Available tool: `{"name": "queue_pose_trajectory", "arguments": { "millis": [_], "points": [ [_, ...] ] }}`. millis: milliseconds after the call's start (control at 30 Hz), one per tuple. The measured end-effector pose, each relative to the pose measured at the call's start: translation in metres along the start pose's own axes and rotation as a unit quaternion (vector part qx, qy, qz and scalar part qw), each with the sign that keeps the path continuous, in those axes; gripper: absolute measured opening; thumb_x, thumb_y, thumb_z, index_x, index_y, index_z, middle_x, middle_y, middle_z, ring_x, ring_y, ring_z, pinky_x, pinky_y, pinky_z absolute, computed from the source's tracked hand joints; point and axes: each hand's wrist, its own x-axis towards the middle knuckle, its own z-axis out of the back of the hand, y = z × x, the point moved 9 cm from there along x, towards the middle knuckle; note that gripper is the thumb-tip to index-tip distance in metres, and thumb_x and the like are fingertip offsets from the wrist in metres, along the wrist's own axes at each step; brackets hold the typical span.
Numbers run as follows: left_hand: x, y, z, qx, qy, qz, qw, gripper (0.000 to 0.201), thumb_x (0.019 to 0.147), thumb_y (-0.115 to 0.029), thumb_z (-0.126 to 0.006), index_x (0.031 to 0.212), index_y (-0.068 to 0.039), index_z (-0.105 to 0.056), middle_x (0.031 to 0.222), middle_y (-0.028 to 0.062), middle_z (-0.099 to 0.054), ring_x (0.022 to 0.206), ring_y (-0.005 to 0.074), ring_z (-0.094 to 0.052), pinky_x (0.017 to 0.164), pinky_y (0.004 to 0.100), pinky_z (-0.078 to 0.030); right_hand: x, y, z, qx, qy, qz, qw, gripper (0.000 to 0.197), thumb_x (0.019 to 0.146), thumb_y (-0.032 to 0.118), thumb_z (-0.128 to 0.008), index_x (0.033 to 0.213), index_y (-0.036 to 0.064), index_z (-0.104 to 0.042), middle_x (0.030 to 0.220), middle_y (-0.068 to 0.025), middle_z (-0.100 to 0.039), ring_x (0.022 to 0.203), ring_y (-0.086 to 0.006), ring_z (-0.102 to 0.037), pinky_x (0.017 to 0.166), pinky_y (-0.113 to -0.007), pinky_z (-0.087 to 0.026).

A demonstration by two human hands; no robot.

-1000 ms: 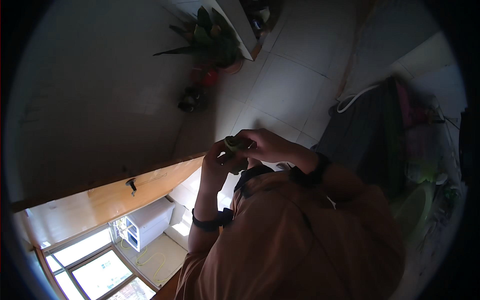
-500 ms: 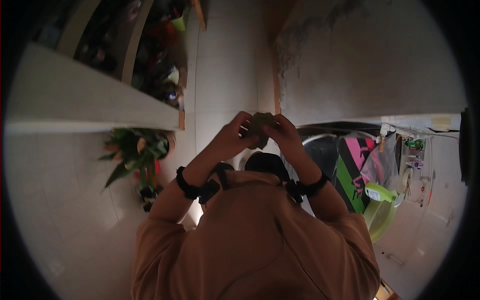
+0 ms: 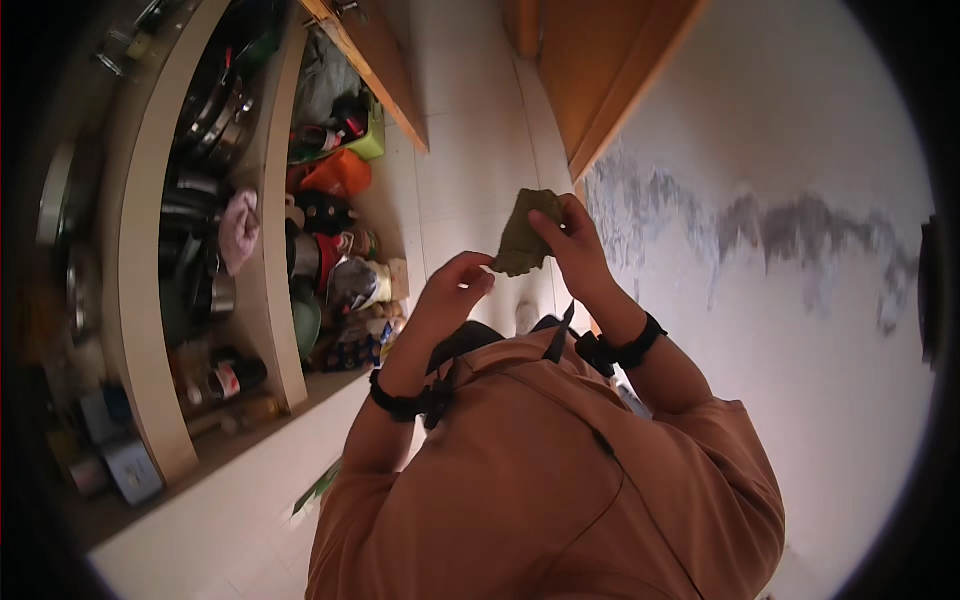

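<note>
A small olive-green piece of cloth [image 3: 527,235] with a ragged lower edge hangs in front of me above the tiled floor. My right hand [image 3: 578,245] grips its right side, thumb lying across the front and the fingers behind. At the lower left corner of the cloth, my left hand [image 3: 458,292] pinches the edge between its fingertips. The cloth is spread fairly flat between the two hands. Black bands are strapped round both my wrists.
To the left, open shelves [image 3: 150,330] hold pots, bottles and a pink cloth [image 3: 239,232]. An orange wooden door [image 3: 590,70] stands ahead on the right, and a narrower wooden panel [image 3: 375,70] juts out ahead on the left. A peeling wall [image 3: 760,240] runs along my right.
I have moved forward and turned, so the shelves and door show more. The plant and green basin have largely left view. The cloth, bunched before, is now spread, and my left hand has lowered.
</note>
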Motion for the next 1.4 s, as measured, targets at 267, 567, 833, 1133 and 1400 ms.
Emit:
{"name": "queue_pose_trajectory", "arguments": {
  "millis": [267,567,833,1133,1400],
  "points": [
    [0.214,-0.111,0.133,-0.019,-0.125,-0.180,0.976,0.017,0.085,0.006,-0.061,0.098,-0.003,-0.054,0.083,0.0031,-0.055,0.078,0.0098,-0.056,0.071,0.0237,-0.047,0.230,0.035,-0.017,0.098,-0.042,-0.073,0.992,0.026,0.094,0.019,-0.062,0.109,0.0030,-0.048,0.103,-0.0095,-0.061,0.092,-0.0185,-0.065,0.069,-0.032,-0.059],
    [0.529,-0.244,0.163,-0.082,0.342,-0.158,0.923,0.010,0.083,-0.002,-0.054,0.087,-0.001,-0.063,0.094,0.0066,-0.062,0.088,0.0176,-0.062,0.082,0.0309,-0.050,0.467,0.148,0.037,0.151,-0.181,0.086,0.968,0.023,0.094,0.008,-0.059,0.114,0.0051,-0.047,0.109,-0.0084,-0.061,0.097,-0.0180,-0.063,0.079,-0.032,-0.055],
    [0.736,-0.319,0.234,-0.054,0.269,-0.114,0.955,0.036,0.090,-0.016,-0.067,0.119,-0.008,-0.049,0.101,0.0057,-0.062,0.087,0.0134,-0.062,0.073,0.0250,-0.049,0.688,0.196,0.049,0.167,-0.115,0.118,0.972,0.028,0.093,0.006,-0.060,0.117,0.0057,-0.045,0.110,-0.0088,-0.061,0.098,-0.0163,-0.062,0.079,-0.029,-0.054],
    [0.927,-0.299,0.393,0.063,0.079,-0.059,0.993,0.068,0.078,-0.006,-0.077,0.133,-0.013,-0.038,0.099,0.0077,-0.056,0.089,0.0172,-0.059,0.075,0.0299,-0.051,1.013,0.198,0.008,-0.044,-0.040,0.062,0.996,0.030,0.092,0.011,-0.065,0.112,0.0056,-0.044,0.099,-0.0066,-0.064,0.085,-0.0100,-0.059,0.065,-0.023,-0.048],
    [1.125,-0.306,0.542,-0.174,0.055,-0.049,0.982,0.060,0.086,-0.019,-0.073,0.134,-0.003,-0.039,0.110,0.0117,-0.061,0.098,0.0173,-0.063,0.083,0.0312,-0.053,1.251,0.193,-0.098,-0.020,0.189,0.063,0.980,0.028,0.093,0.007,-0.062,0.114,0.0062,-0.044,0.099,-0.0063,-0.060,0.093,-0.0124,-0.058,0.076,-0.026,-0.051]
  ]
}}
